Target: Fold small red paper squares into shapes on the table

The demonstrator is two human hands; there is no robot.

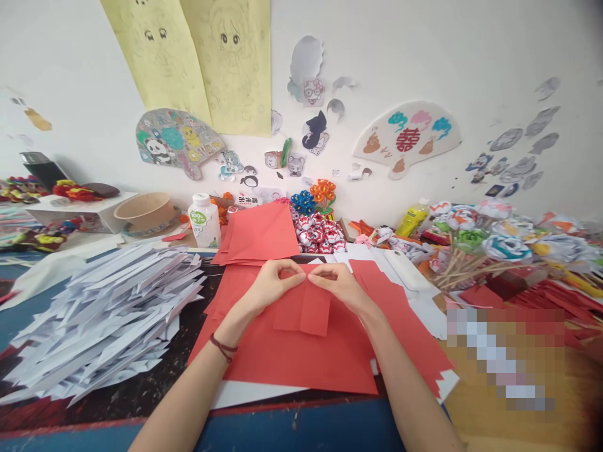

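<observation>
A small creased piece of red paper (301,311) is in front of me, over larger red sheets (264,364). My left hand (277,280) pinches its top edge, thumb and forefinger together. Close beside it, my right hand (336,282) pinches the same edge from the other side. A vertical crease runs down the paper's middle between the hands. Just beyond the hands lies a stack of red square papers (264,232). The fingertips hide part of the paper's top edge.
Folded white paper strips (108,314) form a big pile at left. A white bottle (204,223) stands at the back near a round tan container (144,210). Paper flowers on sticks (506,248) and a yellow bottle (412,218) are at right. A wall (499,56) rises behind.
</observation>
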